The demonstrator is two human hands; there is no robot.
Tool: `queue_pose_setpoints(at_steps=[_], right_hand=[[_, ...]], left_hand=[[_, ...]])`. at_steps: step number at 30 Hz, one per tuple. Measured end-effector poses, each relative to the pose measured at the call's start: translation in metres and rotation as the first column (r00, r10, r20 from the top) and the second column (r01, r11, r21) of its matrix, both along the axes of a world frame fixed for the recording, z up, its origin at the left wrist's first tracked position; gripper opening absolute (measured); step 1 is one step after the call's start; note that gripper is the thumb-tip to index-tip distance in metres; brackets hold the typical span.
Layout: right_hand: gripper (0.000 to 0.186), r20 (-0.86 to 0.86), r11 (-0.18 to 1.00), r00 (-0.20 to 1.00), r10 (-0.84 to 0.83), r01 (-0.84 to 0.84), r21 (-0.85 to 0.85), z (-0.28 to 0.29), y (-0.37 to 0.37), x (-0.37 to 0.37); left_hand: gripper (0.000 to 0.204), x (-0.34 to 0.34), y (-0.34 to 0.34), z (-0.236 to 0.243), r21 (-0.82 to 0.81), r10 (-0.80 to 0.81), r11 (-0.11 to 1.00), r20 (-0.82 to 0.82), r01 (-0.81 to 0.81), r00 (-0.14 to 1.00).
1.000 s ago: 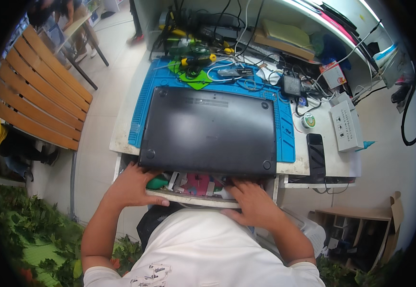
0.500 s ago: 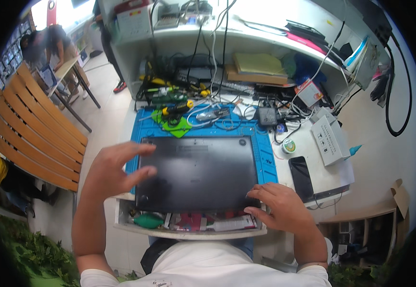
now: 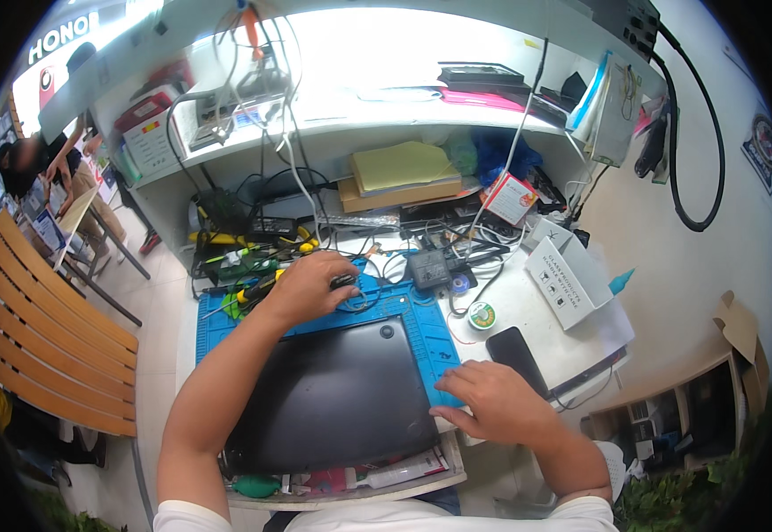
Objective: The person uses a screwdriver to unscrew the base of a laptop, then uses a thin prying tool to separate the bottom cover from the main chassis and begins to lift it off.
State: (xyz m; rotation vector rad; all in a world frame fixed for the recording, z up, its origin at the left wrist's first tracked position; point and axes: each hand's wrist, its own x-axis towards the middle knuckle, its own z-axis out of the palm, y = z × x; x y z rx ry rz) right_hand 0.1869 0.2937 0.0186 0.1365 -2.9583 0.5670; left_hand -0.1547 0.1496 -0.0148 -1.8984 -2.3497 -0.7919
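Shelving (image 3: pixel 377 118), white and brightly lit, spans the far side above a white worktop (image 3: pixel 514 310); a slatted wooden panel (image 3: pixel 49 346) stands off to the left, well apart from it; a blue mat (image 3: pixel 434 350) covers part of the worktop; a pulled-out drawer (image 3: pixel 341 501) shows along the near edge; a black laptop (image 3: pixel 333 390), closed and underside up, rests on the mat, its near end reaching over the drawer; a yellow stack (image 3: pixel 403 167) sits beneath the shelf, and a white box (image 3: pixel 572 279) stands at the right of the worktop; the hands are well apart from each other; the left hand (image 3: pixel 310 288) reaches past the laptop's far edge, its fingers bent; the right hand (image 3: pixel 497 403) hovers or rests by the laptop's right edge, thumb and fingers parted, and contact cannot be told; a dark phone (image 3: pixel 517 359) lies just beyond it; a black adapter (image 3: pixel 429 268) lies at the mat's far edge; a green bulb (image 3: pixel 255 486) lies in the drawer; a round spool (image 3: pixel 482 316) sits near the phone; a small dark object (image 3: pixel 343 281) shows at the left fingertips, whether gripped or merely touched cannot be told
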Motion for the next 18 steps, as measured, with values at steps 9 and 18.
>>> queue_pose_setpoints(at_steps=[9, 18], right_hand=[[0.056, -0.125, 0.908, 0.989, -0.084, 0.127, 0.399, -0.021, 0.106, -0.129], [0.062, 0.105, 0.941, 0.987, -0.125, 0.085, 0.326, 0.001, 0.153, -0.167]], left_hand=[[0.069, -0.001, 0.109, -0.017, -0.226, -0.054, 0.973, -0.052, 0.041, 0.997], [0.073, -0.005, 0.125, -0.017, -0.413, 0.012, 0.911, 0.013, -0.006, 1.000]])
